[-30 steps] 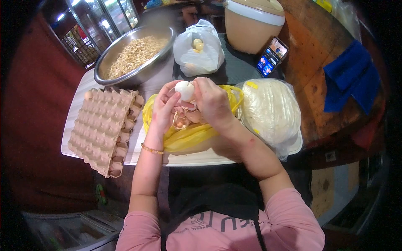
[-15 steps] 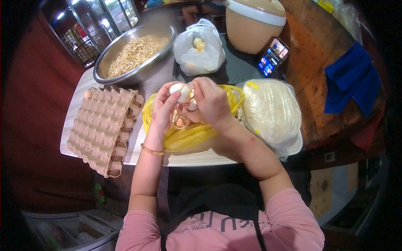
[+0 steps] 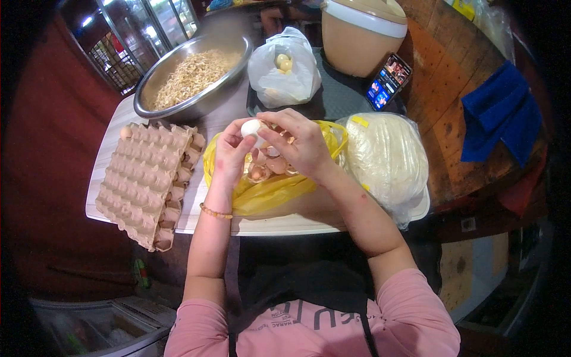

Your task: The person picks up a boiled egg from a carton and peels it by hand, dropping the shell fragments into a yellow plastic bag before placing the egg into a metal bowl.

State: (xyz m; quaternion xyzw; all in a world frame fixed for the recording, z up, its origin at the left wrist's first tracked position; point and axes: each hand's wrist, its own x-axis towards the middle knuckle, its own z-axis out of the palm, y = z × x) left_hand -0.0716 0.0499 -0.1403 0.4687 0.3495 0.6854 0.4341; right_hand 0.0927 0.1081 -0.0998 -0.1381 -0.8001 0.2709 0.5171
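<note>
A white peeled-looking egg (image 3: 252, 127) is held in the fingers of my left hand (image 3: 232, 147). My right hand (image 3: 302, 143) has its thumb against the right side of the same egg, its fingers curled over the top. Both hands are above a yellow plastic bag (image 3: 270, 199) that lies open. Broken eggshells (image 3: 275, 165) fill the bag below my hands. Behind them stands a white plastic bag (image 3: 279, 83) with peeled eggs (image 3: 284, 63) showing at its mouth.
Stacked egg cartons (image 3: 143, 184), one brown egg (image 3: 126, 132) on top, lie left. Behind is a steel bowl (image 3: 143, 98) of bean sprouts. A wrapped white bundle (image 3: 386, 154) sits right, beyond it a phone (image 3: 389, 82), a beige lidded tub (image 3: 360, 44) and a blue cloth (image 3: 499, 113).
My right hand has moved in from slightly right of the egg, so its thumb now presses on the egg. My left hand keeps its hold in nearly the same place.
</note>
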